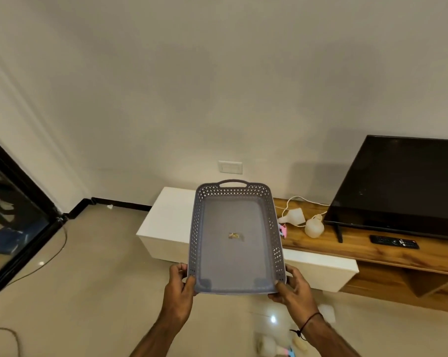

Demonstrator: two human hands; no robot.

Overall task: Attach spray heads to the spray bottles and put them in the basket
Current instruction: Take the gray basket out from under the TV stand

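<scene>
A black TV [400, 186] stands at the right on a low wooden counter [387, 256], its screen dark. The white left part of that counter [166, 222] runs toward the far wall.

A grey basket [234, 256] is held up in the air in the middle of the scene, in front of the counter's left end, tilted so its inside faces the camera. Its walls are pierced with small holes, a handle shows on its far end, and a small sticker [234, 236] sits on its floor; nothing else lies inside.

The left hand [180, 282] grips the basket's near left corner, thumb on the inside wall and fingers [177, 267] curled round the outside. The right hand [293, 286] grips the near right corner the same way; a dark cord circles that wrist.

Two pale bottles [314, 226] without heads lie or lean on the counter, just right of the basket and left of the TV, beside a white cable [307, 200]. A pink spray head [283, 231] peeks out at the basket's right edge. A remote [394, 242] lies near the TV stand.

On the floor near the person's right arm lie blurred pale items [268, 345]; what they are I cannot tell.
</scene>
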